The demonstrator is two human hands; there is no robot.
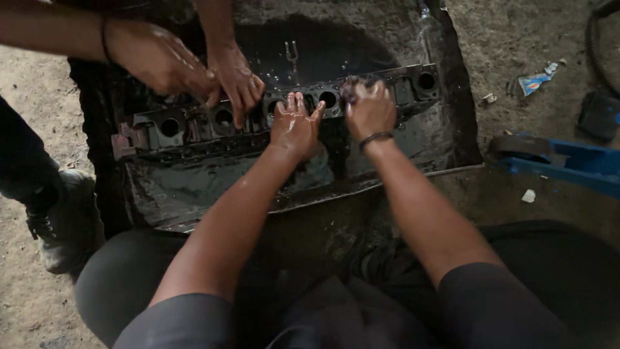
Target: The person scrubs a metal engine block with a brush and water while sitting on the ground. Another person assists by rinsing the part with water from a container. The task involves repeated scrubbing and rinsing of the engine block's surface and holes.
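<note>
While kneeling over oily tray [452, 139]: left hand [295, 127] spread flat on engine block [194, 126], steadying it; right hand [369, 110] closed on wet rag [354, 88], rubbing top. Co-worker's hands [194, 64] just left, also on block.

My arms are bare below short dark grey sleeves that end above the elbows, at the bottom of the frame. My right hand [369, 110] has a thin dark bangle at the wrist; my left hand [295, 126] wears nothing. Both hands are wet and smeared with dark grime. My trousers are dark grey.
</note>
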